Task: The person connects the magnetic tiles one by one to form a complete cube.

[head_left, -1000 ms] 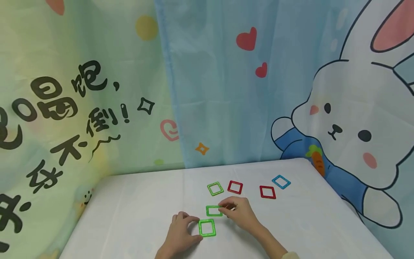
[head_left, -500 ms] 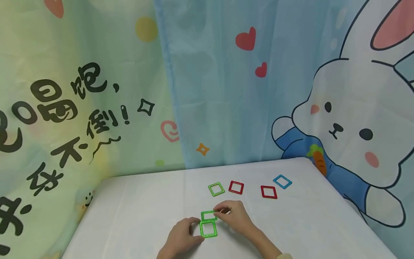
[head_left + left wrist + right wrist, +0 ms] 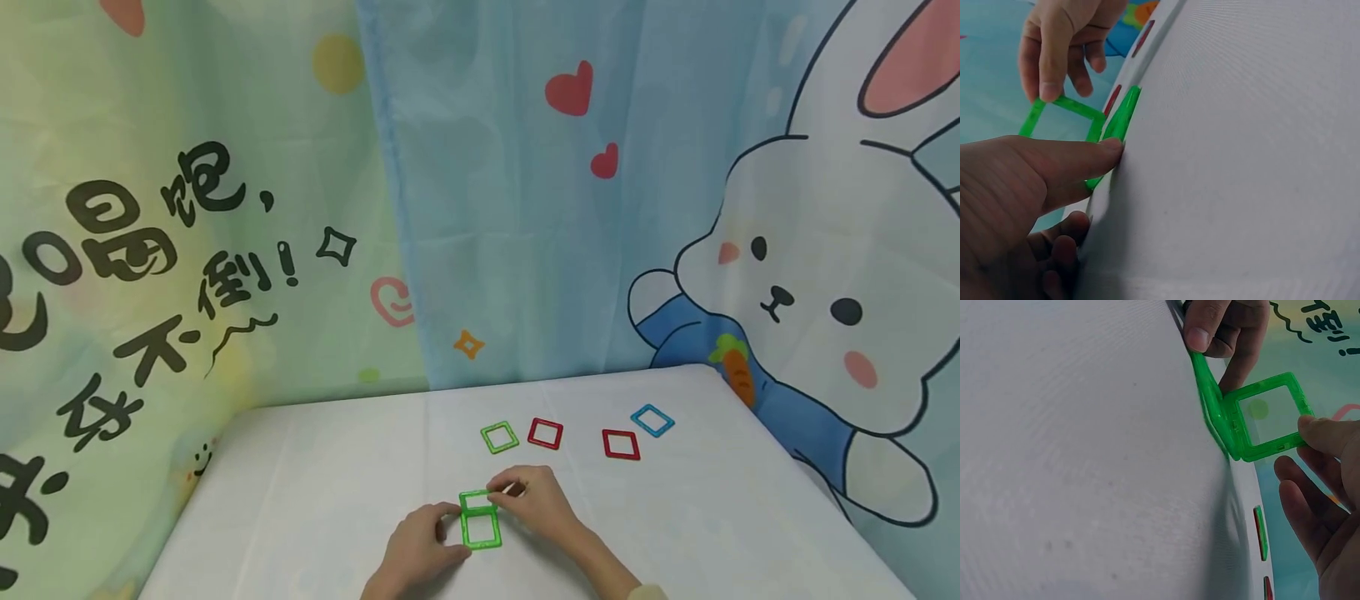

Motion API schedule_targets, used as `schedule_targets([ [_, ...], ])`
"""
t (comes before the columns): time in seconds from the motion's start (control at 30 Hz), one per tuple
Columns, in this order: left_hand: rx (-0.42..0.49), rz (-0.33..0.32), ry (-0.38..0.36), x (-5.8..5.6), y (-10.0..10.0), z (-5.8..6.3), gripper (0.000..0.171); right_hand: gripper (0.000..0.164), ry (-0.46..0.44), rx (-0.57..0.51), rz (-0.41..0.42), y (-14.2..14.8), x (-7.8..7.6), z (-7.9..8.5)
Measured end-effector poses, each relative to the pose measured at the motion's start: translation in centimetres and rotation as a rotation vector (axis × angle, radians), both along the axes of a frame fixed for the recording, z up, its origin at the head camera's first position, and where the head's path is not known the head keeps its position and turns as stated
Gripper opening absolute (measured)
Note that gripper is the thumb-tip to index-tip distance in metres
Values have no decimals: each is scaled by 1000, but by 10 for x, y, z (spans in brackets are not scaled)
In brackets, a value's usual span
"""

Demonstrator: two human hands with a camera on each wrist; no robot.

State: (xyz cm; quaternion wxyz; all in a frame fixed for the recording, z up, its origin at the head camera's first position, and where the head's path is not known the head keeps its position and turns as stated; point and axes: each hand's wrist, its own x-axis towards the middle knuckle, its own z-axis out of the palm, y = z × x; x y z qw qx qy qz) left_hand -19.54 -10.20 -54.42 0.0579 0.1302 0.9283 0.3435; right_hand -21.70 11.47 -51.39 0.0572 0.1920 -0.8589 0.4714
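Observation:
A green square magnetic-tile frame [image 3: 484, 544] lies on the white table near the front middle. My left hand [image 3: 420, 542] grips its left side, thumb at the near corner and index finger at the far one. Along its far edge, a second green square frame [image 3: 1272, 449] stands tilted up, its lower edge meeting the flat one. Thumb and fingers of my right hand [image 3: 536, 500] pinch the raised frame at its upper right corner. In the left wrist view, my left thumb [image 3: 1085, 159] hides part of both frames.
Further back on the white tablecloth [image 3: 300, 500] lie a light green square frame [image 3: 513, 432], a red one [image 3: 531, 430], another red one [image 3: 622, 457] and a blue one [image 3: 644, 427]. A printed curtain [image 3: 510, 250] hangs behind the table.
My right hand has brought the second green frame left and nearer, up against the far edge of the flat one. My left hand keeps its grip in nearly the same place.

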Motion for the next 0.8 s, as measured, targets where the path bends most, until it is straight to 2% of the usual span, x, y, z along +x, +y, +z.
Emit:
schedule_targets([
  [0.3,12,20,-6,1,2,4,53,8,-19,2,-25,-2,-5,-5],
  [0.43,3,35,9,-3,3,5,52,8,-9,-6,-23,-3,-9,-4],
  [0.57,3,55,-32,-4,3,1,54,9,-30,-11,-17,-3,-8,-5],
  [0.8,78,61,-95,-4,2,-2,51,9,-48,-19,-9,-3,-5,-6],
])
